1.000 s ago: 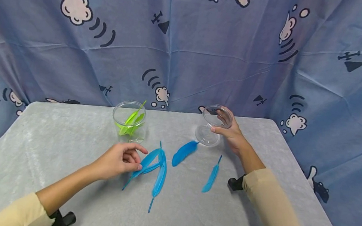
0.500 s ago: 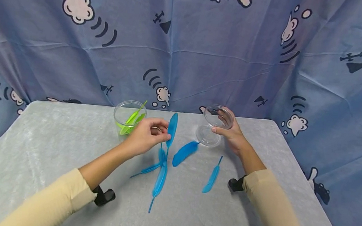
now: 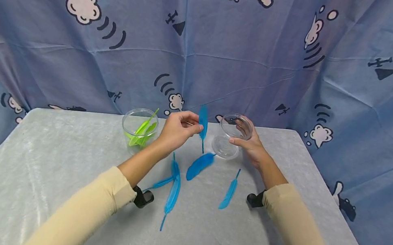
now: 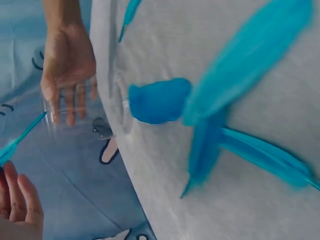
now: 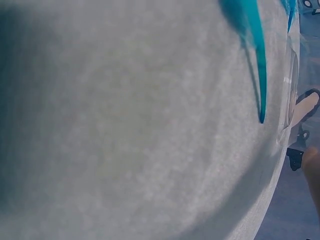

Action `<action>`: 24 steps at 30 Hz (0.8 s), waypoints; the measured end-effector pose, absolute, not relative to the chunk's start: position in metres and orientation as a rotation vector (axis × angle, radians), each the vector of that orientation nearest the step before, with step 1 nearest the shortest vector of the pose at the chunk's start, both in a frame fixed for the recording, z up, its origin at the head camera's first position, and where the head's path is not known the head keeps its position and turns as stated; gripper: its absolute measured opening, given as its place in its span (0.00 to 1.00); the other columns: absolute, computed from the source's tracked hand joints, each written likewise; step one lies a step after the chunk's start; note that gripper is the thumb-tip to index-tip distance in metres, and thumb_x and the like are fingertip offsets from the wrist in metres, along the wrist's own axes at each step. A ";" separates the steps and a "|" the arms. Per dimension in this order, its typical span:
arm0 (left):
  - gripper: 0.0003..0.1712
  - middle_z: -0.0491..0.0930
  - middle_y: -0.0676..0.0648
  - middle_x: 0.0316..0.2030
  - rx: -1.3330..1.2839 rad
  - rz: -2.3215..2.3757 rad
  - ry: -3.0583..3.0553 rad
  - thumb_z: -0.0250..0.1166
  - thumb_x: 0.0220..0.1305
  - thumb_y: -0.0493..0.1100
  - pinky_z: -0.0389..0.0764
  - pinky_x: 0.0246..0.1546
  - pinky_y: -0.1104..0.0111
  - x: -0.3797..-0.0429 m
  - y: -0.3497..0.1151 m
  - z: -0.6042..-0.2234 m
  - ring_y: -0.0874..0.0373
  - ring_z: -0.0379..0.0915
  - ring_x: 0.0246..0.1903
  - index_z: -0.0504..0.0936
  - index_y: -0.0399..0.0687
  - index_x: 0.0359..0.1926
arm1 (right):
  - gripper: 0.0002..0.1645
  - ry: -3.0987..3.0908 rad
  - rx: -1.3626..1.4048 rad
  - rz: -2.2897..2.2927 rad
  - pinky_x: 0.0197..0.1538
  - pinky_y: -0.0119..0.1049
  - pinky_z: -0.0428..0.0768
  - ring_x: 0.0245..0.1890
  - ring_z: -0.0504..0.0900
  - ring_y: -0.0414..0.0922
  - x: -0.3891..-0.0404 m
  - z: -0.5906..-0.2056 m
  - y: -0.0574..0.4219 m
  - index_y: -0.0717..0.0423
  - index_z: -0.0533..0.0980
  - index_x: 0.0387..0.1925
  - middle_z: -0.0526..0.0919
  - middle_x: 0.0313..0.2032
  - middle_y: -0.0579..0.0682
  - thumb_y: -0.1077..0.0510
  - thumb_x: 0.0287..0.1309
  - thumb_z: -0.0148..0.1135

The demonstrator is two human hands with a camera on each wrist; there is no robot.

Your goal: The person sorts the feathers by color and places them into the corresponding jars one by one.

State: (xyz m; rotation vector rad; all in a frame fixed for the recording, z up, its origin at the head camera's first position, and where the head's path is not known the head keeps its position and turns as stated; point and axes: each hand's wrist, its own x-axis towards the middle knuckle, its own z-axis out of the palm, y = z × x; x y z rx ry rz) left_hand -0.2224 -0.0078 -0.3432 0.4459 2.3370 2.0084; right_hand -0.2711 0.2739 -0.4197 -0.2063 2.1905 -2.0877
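Pinches a blue feather (image 3: 203, 118) nearly upright in the left hand (image 3: 178, 130); grips a clear cup (image 3: 229, 137) in the right hand (image 3: 252, 145), near another feather (image 3: 200, 166).

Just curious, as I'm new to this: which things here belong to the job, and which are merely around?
Seemingly part of the job:
blue feather pinched in the left grip
clear cup held in the right grip
loose blue feathers on the table
likely the second cup with green feathers

Apparently just around:
patterned curtain
black wrist devices
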 end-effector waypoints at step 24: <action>0.06 0.85 0.41 0.34 0.222 2.332 2.240 0.67 0.65 0.36 0.82 0.38 0.69 -0.251 0.047 -0.334 0.52 0.83 0.37 0.84 0.36 0.41 | 0.55 2.201 -0.196 -2.083 0.74 0.52 0.51 0.76 0.48 0.51 -0.272 -0.420 0.273 0.48 0.46 0.78 0.50 0.77 0.57 0.75 0.57 0.61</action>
